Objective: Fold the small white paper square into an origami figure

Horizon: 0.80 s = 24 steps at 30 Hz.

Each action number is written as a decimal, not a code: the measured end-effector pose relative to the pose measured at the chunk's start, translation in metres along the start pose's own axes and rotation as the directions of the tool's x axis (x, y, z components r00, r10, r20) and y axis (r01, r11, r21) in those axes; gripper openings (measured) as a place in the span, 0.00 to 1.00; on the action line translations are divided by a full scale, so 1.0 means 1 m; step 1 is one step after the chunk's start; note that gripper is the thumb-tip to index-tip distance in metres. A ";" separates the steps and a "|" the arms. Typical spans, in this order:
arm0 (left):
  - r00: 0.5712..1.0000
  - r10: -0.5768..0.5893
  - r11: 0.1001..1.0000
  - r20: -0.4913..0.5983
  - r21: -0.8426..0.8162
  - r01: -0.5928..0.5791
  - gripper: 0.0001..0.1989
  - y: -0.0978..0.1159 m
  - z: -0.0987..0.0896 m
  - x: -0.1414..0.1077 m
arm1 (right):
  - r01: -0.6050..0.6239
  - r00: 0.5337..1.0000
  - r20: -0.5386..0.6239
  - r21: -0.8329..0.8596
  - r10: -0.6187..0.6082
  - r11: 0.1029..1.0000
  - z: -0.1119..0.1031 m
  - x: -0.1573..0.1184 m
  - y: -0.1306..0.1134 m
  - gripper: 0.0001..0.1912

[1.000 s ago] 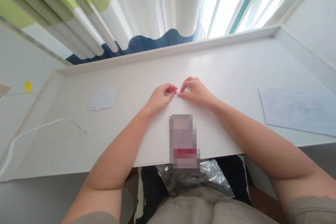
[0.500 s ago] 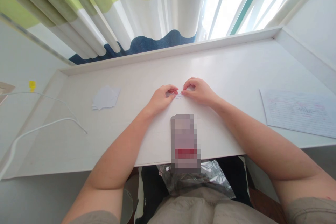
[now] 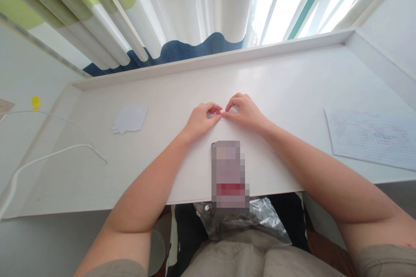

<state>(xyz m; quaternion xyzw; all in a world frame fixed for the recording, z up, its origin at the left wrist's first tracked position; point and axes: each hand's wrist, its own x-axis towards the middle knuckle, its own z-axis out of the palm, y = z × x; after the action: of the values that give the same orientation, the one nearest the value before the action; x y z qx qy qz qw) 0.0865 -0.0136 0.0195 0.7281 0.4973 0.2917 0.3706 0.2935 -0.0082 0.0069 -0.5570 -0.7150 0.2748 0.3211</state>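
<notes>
Over the middle of the white desk, my left hand [image 3: 204, 117] and my right hand [image 3: 244, 110] meet nearly fingertip to fingertip. Thumb and fingers of both are pinched on a small piece of white paper [image 3: 222, 119]. Most of the paper is hidden by the fingers, so its folds cannot be made out. Just below the hands a phone-shaped, blurred-out object [image 3: 228, 169] reaches to the desk's near edge. Off to the left lies a small stack of white paper pieces [image 3: 130, 119].
A lined sheet with writing [image 3: 373, 136] lies at the right of the desk [image 3: 182, 181]. White cables [image 3: 58, 151] run over the left end. A raised ledge and a curtain [image 3: 195, 13] stand behind. Clear plastic wrapping [image 3: 260, 220] rests on my lap.
My fingertips have come closer together over the paper, which shows less between them. The view has shifted slightly; other things lie as before.
</notes>
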 end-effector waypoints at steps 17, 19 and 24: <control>0.997 0.058 0.992 -0.040 0.110 -0.054 0.09 0.000 0.004 -0.001 | 0.070 0.998 -0.004 0.019 -0.070 0.997 -0.005 -0.001 0.004 0.08; 0.998 0.066 0.989 -0.022 0.131 -0.062 0.05 -0.002 0.004 0.000 | 0.079 0.997 0.001 -0.004 -0.079 0.997 -0.003 -0.001 0.004 0.08; 0.984 0.179 0.953 0.009 0.245 -0.175 0.05 -0.006 0.000 -0.001 | 0.117 0.992 0.045 -0.038 -0.115 0.992 -0.009 -0.001 0.009 0.08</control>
<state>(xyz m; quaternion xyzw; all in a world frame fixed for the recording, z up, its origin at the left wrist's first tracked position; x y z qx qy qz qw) 0.0831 -0.0131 0.0145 0.8080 0.4648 0.2648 0.2470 0.3056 -0.0065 0.0056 -0.5150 -0.7583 0.2529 0.3096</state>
